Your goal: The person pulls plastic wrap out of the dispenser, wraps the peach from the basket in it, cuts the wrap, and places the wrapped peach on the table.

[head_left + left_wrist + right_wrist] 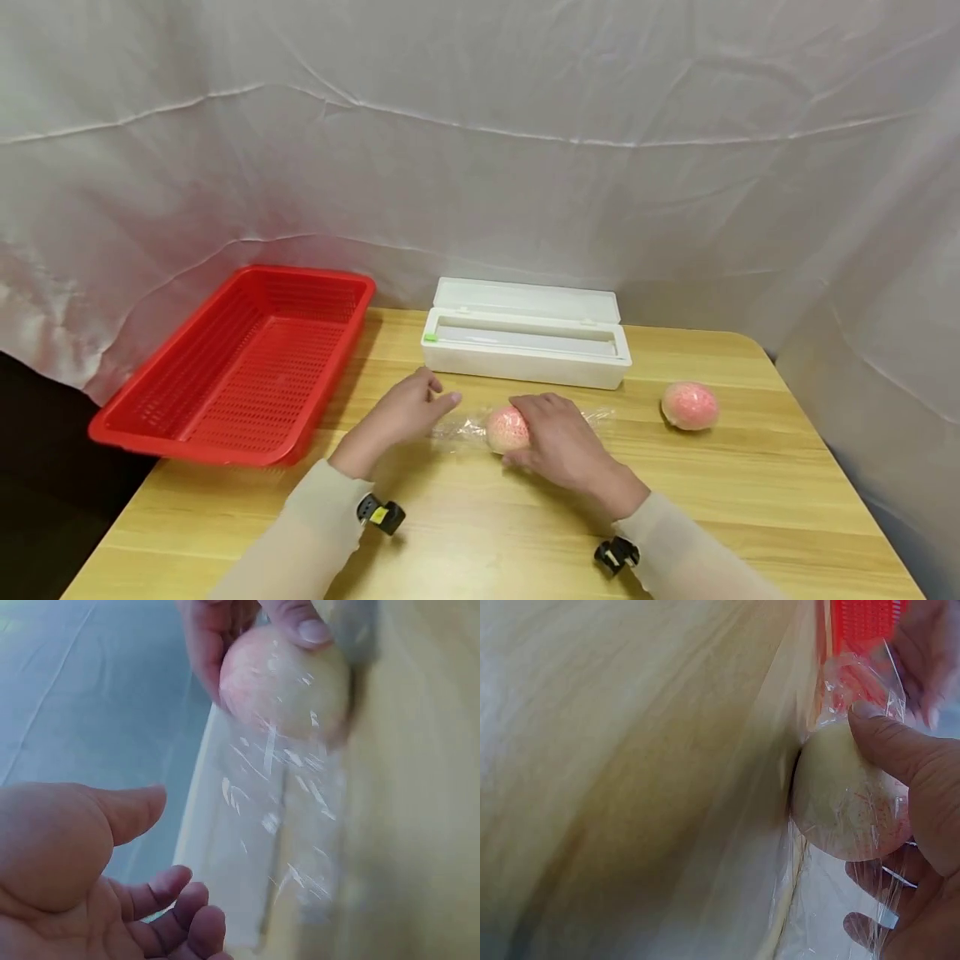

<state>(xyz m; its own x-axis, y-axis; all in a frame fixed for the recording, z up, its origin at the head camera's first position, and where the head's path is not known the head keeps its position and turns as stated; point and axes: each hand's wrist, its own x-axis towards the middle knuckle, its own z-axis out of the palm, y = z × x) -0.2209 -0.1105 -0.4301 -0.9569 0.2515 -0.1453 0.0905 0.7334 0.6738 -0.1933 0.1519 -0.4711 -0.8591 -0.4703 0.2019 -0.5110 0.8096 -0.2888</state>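
In the head view a pink and cream peach (pixel 507 430) sits on the table in clear plastic film (pixel 467 428), whose loose ends stick out on both sides. My right hand (pixel 558 442) grips the peach from the right; in the right wrist view its thumb (pixel 889 742) lies across the fruit and its fingers curl round the far side. My left hand (pixel 408 410) is just left of the film's left end, holding nothing. The left wrist view shows its thumb (pixel 135 814) and loosely bent fingers apart from the crinkled film (pixel 277 817).
A long white cling film box (pixel 525 362) stands behind the hands, its lid (pixel 525 298) up and a green slider (pixel 431 337) at its left end. At the left is a red perforated basket (pixel 300 408). Another peach (pixel 690 406) lies on the right of the wooden table (pixel 750 500).
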